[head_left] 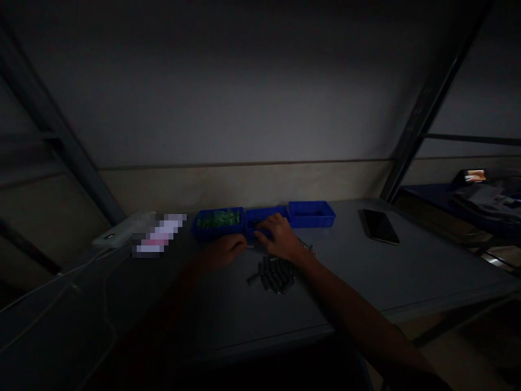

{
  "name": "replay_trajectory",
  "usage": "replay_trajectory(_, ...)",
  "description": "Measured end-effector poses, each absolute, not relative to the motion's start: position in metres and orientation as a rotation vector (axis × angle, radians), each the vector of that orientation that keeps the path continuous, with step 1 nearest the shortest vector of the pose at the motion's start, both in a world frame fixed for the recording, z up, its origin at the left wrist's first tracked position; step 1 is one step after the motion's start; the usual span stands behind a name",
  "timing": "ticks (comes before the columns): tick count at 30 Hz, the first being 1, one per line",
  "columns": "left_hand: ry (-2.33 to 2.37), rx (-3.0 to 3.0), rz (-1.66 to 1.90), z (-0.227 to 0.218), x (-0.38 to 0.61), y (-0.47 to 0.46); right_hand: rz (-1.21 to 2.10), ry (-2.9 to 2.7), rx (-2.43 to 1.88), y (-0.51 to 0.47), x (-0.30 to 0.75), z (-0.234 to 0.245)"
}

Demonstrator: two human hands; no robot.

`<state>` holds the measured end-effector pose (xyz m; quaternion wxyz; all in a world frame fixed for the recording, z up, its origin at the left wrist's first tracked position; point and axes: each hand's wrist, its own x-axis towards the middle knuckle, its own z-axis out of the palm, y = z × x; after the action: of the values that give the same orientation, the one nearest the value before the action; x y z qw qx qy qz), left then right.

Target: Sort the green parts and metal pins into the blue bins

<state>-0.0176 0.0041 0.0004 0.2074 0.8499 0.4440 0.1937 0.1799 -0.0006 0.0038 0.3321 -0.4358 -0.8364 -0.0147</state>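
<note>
My left hand (225,250) is closed in a pinch on a small thin pale piece (249,246), just in front of the blue bins. Its exact kind is too small and dark to tell. My right hand (280,237) reaches over the front of the middle blue bin (268,212), thumb and fingers apart, the fingertips at the dark contents. Below that hand lies a pile of dark metal cylinders (275,274) on the grey table. A few thin metal pins (307,247) lie beside the right wrist, partly hidden by it.
The left blue bin (195,230) holds green pieces; the right blue bin (312,221) stands beside the middle one. A phone (380,226) lies at the right. On the left are a white device (118,232) with cables and a blurred-out sheet (160,236). Metal posts flank the table.
</note>
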Motion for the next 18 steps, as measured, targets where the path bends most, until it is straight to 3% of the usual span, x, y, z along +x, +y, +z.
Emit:
replay_trajectory(5, 1.322, 2.246, 0.656, 0.005, -0.017, 0.006, -0.094, -2.387, -1.021, -0.010, 0.165, 0.000)
replay_trajectory(18, 1.200, 2.220, 0.972, 0.006, -0.008, 0.003, 0.066, -2.250, -1.073, 0.000, 0.165, -0.004)
